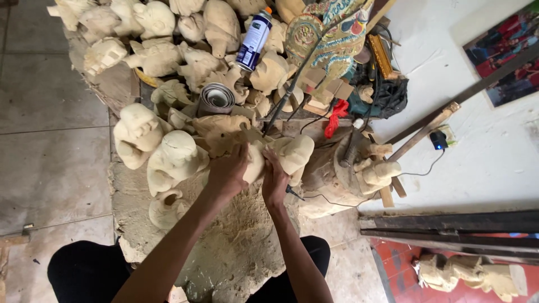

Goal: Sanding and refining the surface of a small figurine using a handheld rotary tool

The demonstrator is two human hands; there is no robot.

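Pale unpainted carved wooden figurine (292, 154) lies between both hands at the middle of the sawdust-covered work block (236, 252), its long axis running rightward and away, left hand (227, 174) and right hand (274, 180) clasped round its near end, equally close.

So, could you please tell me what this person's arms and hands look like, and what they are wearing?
Both forearms are bare, with no sleeves in view. The left hand and right hand wear no gloves, rings or watch that I can see. Below them, dark black clothing covers the legs.
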